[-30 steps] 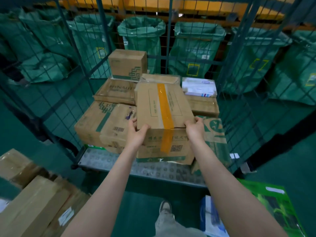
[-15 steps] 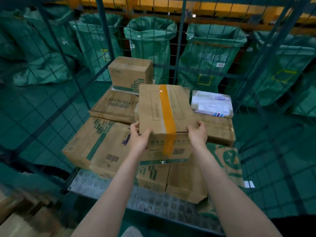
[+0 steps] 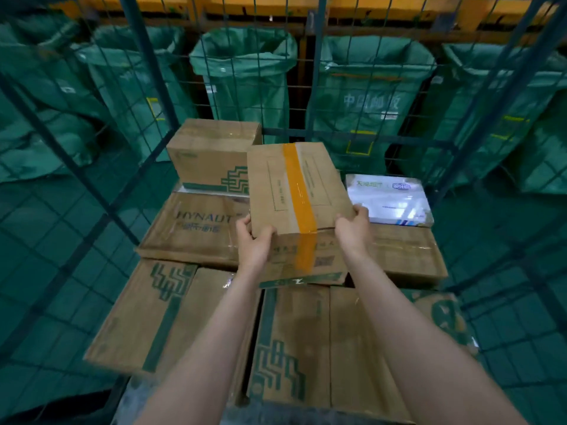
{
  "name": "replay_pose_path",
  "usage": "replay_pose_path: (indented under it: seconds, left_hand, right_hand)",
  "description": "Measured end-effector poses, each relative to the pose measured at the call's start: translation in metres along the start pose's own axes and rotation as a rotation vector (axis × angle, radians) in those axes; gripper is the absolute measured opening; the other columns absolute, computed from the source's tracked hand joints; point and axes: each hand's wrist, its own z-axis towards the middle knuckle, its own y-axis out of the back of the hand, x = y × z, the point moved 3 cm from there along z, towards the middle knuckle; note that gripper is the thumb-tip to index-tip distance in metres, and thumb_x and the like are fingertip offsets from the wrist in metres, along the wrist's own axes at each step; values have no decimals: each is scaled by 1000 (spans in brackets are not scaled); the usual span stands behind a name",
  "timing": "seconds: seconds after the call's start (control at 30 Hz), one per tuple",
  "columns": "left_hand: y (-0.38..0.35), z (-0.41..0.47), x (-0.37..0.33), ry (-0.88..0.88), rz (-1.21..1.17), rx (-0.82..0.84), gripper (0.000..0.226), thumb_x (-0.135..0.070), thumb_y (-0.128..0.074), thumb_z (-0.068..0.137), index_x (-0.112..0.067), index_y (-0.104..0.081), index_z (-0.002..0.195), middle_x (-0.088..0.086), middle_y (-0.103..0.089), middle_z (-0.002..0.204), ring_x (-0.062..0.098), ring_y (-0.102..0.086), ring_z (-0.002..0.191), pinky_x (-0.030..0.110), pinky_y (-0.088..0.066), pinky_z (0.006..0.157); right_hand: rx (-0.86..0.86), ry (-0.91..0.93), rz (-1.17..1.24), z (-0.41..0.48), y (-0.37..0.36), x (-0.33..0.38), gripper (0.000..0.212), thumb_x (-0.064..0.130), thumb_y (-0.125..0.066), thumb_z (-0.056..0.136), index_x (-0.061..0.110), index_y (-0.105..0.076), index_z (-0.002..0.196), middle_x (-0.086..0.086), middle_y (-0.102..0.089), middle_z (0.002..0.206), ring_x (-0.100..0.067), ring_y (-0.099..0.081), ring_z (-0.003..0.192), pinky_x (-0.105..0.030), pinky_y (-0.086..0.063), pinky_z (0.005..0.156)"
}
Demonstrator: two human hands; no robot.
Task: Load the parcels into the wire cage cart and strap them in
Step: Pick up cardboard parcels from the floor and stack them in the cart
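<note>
While the left hand (image 3: 254,243) and right hand (image 3: 352,233) each clutch a near corner of the taped box (image 3: 291,185), tilted over the stacked parcels (image 3: 196,231) inside the cart (image 3: 316,87), loading seems under way, and the next move calls for setting it flat on that stack.

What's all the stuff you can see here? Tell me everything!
taped box: one, brown with orange tape, held over the stack
tall box: one, brown with green print, back left of the stack
flat box: one, brown, lettered HYNAUT, left side
white packet: one, white, back right, on a brown box
other boxes: several, brown with green print, front row and right
cart: one, dark green wire, around the stack
sacks: at least five, green, behind the cart
left hand: one, grips the taped box's near left corner
right hand: one, grips its near right corner
</note>
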Motion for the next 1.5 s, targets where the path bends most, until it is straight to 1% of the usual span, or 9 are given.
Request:
replay_pose_path:
  seconds: [0.37,0.63,0.73,0.9,1.03,1.17,1.27,1.4,1.5]
  left_hand:
    - [-45,112,-31,-22,-3,87,50,-15,-56,92,-21,-30,134,-5,-47,117,18,-50,108,46,-46,99]
    - [-134,147,-13,159,-81,43,70,-15,-59,89,-17,-11,140,10,-46,126,31,-55,112,38,-43,99]
    - [-160,160,-13,231,-147,75,72,-19,-58,90,-21,-6,140,13,-45,134,36,-57,111,49,-43,100]
    - [-151,192,-25,147,-116,0,97,-29,-74,80,-22,-3,145,14,-32,144,26,-47,114,32,-39,98]
    - [-117,232,-51,207,-160,-149,102,-41,-72,78,-28,-1,150,15,-21,153,37,-39,130,52,-35,107]
    - [-81,282,-76,93,14,-275,103,-49,-67,81,-21,3,152,8,1,160,34,-17,143,49,-19,114]
    - [-69,311,-77,90,66,-221,103,-55,-67,78,-26,-3,152,5,-10,159,36,-18,143,54,-21,114]
    - [-71,314,-77,152,-79,-159,96,-44,-71,78,-29,-9,151,4,-28,153,37,-34,134,62,-37,100]
    - [-76,316,-80,149,-171,-154,89,-32,-70,82,-28,-12,150,6,-29,150,37,-35,133,60,-46,91]
  right_hand:
    - [-190,88,15,97,-44,41,53,19,-53,95,12,-33,144,-9,-37,145,-26,-44,127,-27,-39,95]
    - [-72,73,-52,180,-76,59,115,32,-76,75,8,8,151,-6,-9,159,-22,-20,144,-36,-21,117]
    - [-10,-9,-24,199,-85,52,109,32,-72,78,17,7,152,-2,-16,158,-24,-27,141,-39,-25,115]
    - [-15,-66,90,229,-85,61,101,28,-72,75,23,-7,152,-4,-38,147,-28,-42,131,-44,-39,106]
    - [50,-55,69,248,-74,66,108,24,-74,73,26,0,152,-4,-39,146,-31,-44,128,-46,-42,103]
    - [125,-17,53,279,-64,69,75,19,-73,80,16,-30,141,-8,-50,134,-31,-52,118,-49,-46,98]
    - [119,-19,14,288,-62,69,74,31,-76,77,11,-34,135,-9,-53,127,-30,-56,110,-47,-52,88]
    - [265,-290,-290,269,-62,75,78,67,-57,78,7,-42,126,-20,-57,114,-35,-66,74,-33,-53,43]
    - [370,-270,-447,270,-64,89,44,47,-48,94,10,-50,118,-21,-54,125,-36,-65,77,-32,-57,50]
